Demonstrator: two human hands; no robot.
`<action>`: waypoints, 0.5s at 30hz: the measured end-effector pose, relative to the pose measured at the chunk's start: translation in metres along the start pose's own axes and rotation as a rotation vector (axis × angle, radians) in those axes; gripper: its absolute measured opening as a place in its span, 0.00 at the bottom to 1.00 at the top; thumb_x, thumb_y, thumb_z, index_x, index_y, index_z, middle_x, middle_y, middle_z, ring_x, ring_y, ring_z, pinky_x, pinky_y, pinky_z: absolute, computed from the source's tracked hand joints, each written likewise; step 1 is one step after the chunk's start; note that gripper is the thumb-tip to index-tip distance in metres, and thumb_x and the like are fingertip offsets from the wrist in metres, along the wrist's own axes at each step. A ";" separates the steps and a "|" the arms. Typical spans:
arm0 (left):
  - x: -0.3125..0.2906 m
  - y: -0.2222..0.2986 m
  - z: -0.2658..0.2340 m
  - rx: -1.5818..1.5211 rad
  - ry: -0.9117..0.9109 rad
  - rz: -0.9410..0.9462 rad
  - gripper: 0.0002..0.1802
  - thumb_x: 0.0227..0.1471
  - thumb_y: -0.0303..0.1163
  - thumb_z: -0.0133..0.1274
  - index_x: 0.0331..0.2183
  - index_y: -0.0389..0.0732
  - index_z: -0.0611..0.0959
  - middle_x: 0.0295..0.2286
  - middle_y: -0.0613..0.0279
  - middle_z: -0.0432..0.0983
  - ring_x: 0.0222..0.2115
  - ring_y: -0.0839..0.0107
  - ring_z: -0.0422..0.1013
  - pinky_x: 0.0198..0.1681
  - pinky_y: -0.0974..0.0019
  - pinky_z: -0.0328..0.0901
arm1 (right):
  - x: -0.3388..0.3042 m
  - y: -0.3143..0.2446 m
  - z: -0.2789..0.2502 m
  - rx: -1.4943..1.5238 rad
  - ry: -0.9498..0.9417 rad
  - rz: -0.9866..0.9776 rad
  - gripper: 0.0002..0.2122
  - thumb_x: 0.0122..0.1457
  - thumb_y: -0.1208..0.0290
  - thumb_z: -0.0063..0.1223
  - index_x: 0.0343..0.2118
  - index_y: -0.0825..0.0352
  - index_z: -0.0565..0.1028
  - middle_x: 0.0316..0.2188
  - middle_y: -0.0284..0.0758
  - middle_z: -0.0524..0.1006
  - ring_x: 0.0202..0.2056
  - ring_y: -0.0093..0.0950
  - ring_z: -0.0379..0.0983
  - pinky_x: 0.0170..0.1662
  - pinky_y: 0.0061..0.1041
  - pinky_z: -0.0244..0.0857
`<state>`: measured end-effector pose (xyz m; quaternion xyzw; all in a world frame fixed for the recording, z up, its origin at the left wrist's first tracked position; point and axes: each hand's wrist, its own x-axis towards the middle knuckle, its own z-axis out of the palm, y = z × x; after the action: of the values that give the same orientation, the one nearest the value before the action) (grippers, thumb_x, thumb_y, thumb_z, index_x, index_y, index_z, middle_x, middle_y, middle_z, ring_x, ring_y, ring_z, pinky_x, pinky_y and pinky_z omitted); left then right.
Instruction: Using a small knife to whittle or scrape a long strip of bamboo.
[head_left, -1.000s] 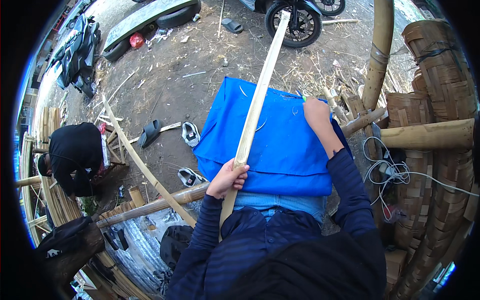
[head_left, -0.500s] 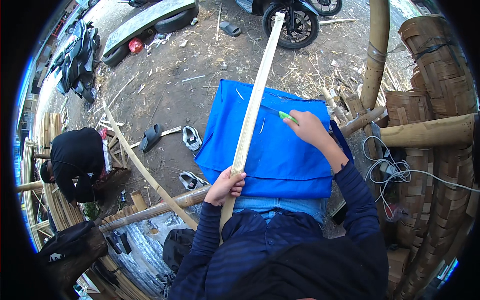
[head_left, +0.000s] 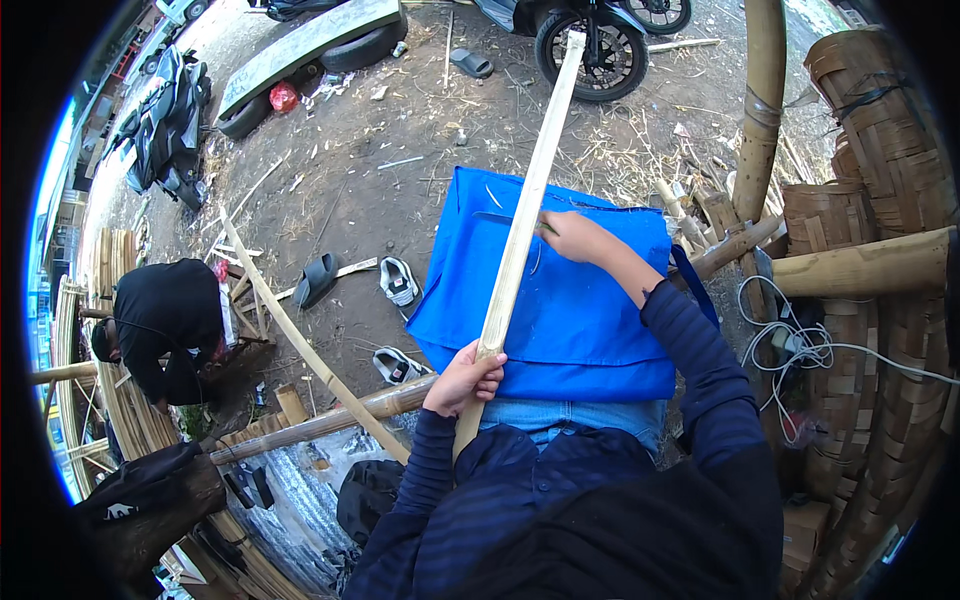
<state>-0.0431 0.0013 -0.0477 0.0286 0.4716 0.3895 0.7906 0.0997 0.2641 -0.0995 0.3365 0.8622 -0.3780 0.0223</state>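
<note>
A long pale bamboo strip point(head_left: 517, 245) runs from beside my waist, over my lap and away toward a motorcycle. My left hand point(head_left: 468, 380) is wrapped round its near part, with the thumb on top. My right hand point(head_left: 580, 238) is closed on a knife point(head_left: 493, 217) with a green handle, mostly covered by the fingers. The knife's blade crosses beneath the strip, and its tip shows on the left side. Under both lies a blue cloth point(head_left: 600, 325) spread over my lap, with thin pale shavings point(head_left: 536, 258) on it.
At the left a person in black point(head_left: 165, 320) bends down near bundled bamboo. A long strip point(head_left: 300, 345) leans over a bamboo rail point(head_left: 330, 425). Shoes point(head_left: 399, 282) and a sandal point(head_left: 316, 280) lie ahead. To the right are a bamboo post point(head_left: 760, 120), woven panels and a tangled white cable point(head_left: 795, 340).
My right hand has moved left, right up to the strip, and the knife blade now passes beneath it to the other side. My left hand keeps its grip. The whole view has shifted slightly.
</note>
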 end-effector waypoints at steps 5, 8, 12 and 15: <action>0.000 0.001 0.004 0.036 -0.002 0.000 0.09 0.55 0.29 0.50 0.34 0.47 0.66 0.18 0.74 0.58 0.14 0.88 0.52 0.14 0.83 0.50 | 0.035 0.030 0.001 -0.365 0.286 0.284 0.10 0.54 0.68 0.45 0.29 0.69 0.76 0.25 0.49 0.76 0.29 0.48 0.73 0.33 0.45 0.68; -0.003 -0.001 0.001 0.022 0.021 -0.009 0.09 0.55 0.29 0.50 0.34 0.47 0.66 0.17 0.75 0.58 0.14 0.88 0.52 0.15 0.83 0.50 | 0.033 -0.003 0.005 -0.150 0.296 0.115 0.11 0.55 0.65 0.45 0.31 0.68 0.75 0.27 0.50 0.76 0.31 0.49 0.73 0.33 0.43 0.68; 0.000 0.002 0.002 0.013 -0.013 -0.003 0.09 0.55 0.30 0.50 0.34 0.47 0.66 0.17 0.75 0.58 0.14 0.88 0.52 0.15 0.83 0.50 | 0.035 0.007 0.019 -0.071 0.106 0.064 0.14 0.56 0.62 0.44 0.34 0.68 0.75 0.32 0.49 0.76 0.36 0.46 0.73 0.38 0.42 0.68; -0.002 -0.001 0.002 0.010 -0.013 -0.003 0.09 0.55 0.30 0.51 0.33 0.47 0.66 0.17 0.75 0.58 0.14 0.88 0.52 0.15 0.83 0.50 | 0.022 0.026 -0.011 -0.449 0.096 0.405 0.13 0.56 0.64 0.45 0.30 0.66 0.78 0.31 0.43 0.78 0.35 0.42 0.76 0.36 0.39 0.69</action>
<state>-0.0412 -0.0006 -0.0453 0.0346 0.4685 0.3858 0.7940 0.1003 0.2968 -0.1146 0.5056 0.8397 -0.1496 0.1299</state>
